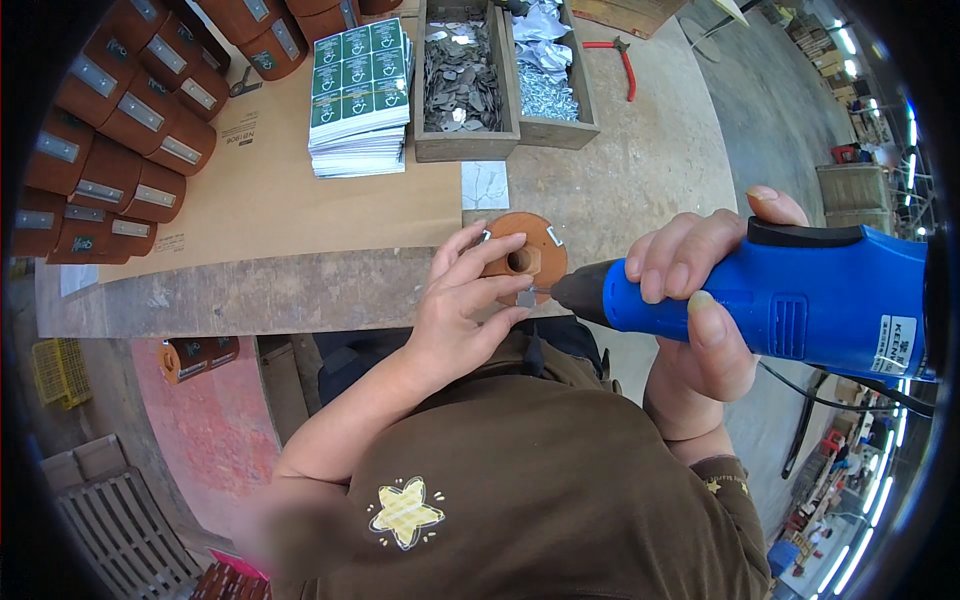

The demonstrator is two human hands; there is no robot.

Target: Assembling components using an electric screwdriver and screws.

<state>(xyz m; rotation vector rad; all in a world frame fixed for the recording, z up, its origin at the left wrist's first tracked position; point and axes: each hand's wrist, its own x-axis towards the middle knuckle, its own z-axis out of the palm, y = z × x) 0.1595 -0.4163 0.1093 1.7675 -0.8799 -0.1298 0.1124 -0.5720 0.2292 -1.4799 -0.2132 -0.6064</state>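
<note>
At the table's front edge stands a round orange-brown wooden-looking piece (547, 262) with a hole in its middle. My left hand (465, 305) rests its fingers on this piece and pinches a small grey metal plate (526, 298) near its front rim. My right hand (700, 290) is wrapped around a blue electric screwdriver (800, 300), held sideways from the right. The thin bit at the screwdriver's black nose reaches the metal plate; whether a screw is on it is too small to tell.
Stacked brown round pieces with metal plates (140, 110) fill the table's left. Behind my hands are a stack of green-and-white cards (360, 90), a wooden tray of grey metal plates (465, 150), another of screws (545, 92), and red-handled cutters (628, 72). A black cord (830, 402) hangs at right.
</note>
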